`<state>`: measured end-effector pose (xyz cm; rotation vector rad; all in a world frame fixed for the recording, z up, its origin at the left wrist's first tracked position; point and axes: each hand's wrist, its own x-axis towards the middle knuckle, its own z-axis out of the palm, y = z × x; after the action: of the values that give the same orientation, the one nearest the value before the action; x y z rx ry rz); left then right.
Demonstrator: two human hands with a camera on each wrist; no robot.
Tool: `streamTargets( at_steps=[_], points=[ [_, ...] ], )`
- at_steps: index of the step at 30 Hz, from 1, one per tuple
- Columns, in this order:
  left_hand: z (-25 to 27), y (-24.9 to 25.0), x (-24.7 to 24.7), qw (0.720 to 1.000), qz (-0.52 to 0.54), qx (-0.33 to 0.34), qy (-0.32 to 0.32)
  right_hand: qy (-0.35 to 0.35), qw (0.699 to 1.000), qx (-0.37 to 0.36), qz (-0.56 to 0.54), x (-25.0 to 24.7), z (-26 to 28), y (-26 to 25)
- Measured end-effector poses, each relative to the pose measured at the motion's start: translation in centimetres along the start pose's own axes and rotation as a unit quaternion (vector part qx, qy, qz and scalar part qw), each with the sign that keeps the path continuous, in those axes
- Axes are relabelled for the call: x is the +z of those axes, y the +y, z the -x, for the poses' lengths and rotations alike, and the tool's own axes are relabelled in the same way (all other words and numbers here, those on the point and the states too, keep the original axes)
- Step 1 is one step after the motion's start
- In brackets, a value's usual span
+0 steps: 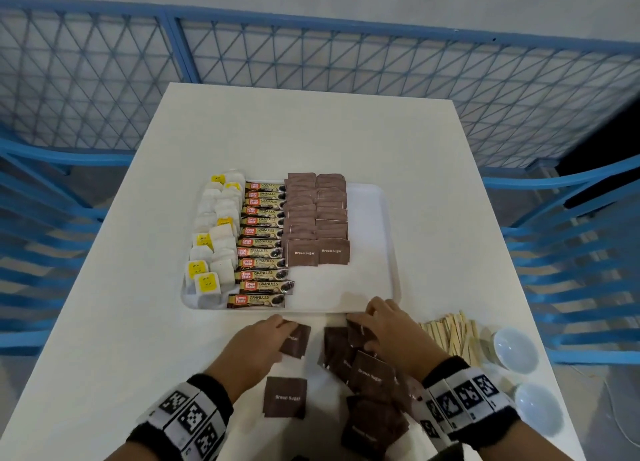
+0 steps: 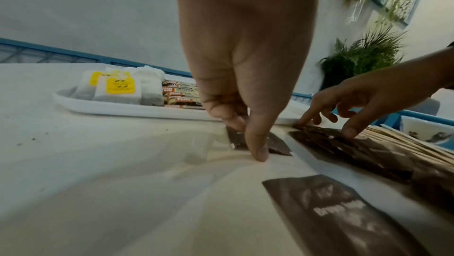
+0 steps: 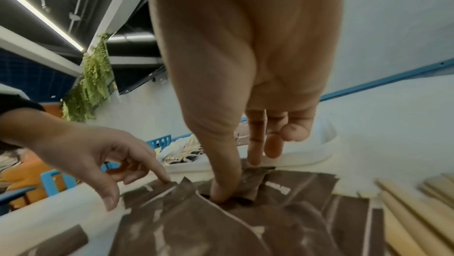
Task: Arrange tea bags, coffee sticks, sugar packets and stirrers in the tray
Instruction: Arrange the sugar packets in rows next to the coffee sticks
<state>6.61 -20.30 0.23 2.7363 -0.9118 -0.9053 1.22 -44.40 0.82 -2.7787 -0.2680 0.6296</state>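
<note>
A white tray (image 1: 381, 218) holds tea bags (image 1: 214, 239) on its left, a column of coffee sticks (image 1: 263, 242) and two rows of brown sugar packets (image 1: 317, 218); its right part is bare. In front of it, my left hand (image 1: 278, 337) (image 2: 243, 135) pinches a loose sugar packet (image 1: 296, 341) (image 2: 280, 144) lying on the table. My right hand (image 1: 360, 332) (image 3: 238, 178) pinches the top packet (image 3: 253, 184) of a loose pile (image 1: 370, 384). Another packet (image 1: 285, 396) lies alone. Wooden stirrers (image 1: 453, 336) lie right of the pile.
Two small white bowls (image 1: 516, 348) (image 1: 535, 408) stand near the table's right edge, beside the stirrers. A blue mesh fence (image 1: 311, 52) surrounds the white table (image 1: 104, 322). Potted plants (image 2: 356, 60) stand beyond the table.
</note>
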Motion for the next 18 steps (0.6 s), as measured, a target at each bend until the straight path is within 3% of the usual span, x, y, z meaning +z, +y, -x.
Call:
streamTargets(
  at_steps=[6, 11, 14, 18],
  points=[
    [-0.2, 0.7, 0.3, 0.998, -0.041, -0.001, 0.039, 0.012, 0.999, -0.035, 0.037, 0.4, -0.5, 0.0],
    [0.5, 1.2, 0.9, 0.998, -0.002, -0.012, 0.065, 0.032, 0.997, -0.068, 0.023, 0.7, -0.8, 0.0],
    [1.4, 1.0, 1.0, 0.989, 0.085, -0.023, 0.122, 0.073, 0.996, -0.05, -0.032, 0.2, -0.7, 0.3],
    [2.8, 1.1, 1.5, 0.967, 0.179, -0.031, 0.181, 0.11, 0.975, -0.013, -0.193, -1.3, 0.5, 0.4]
  ],
)
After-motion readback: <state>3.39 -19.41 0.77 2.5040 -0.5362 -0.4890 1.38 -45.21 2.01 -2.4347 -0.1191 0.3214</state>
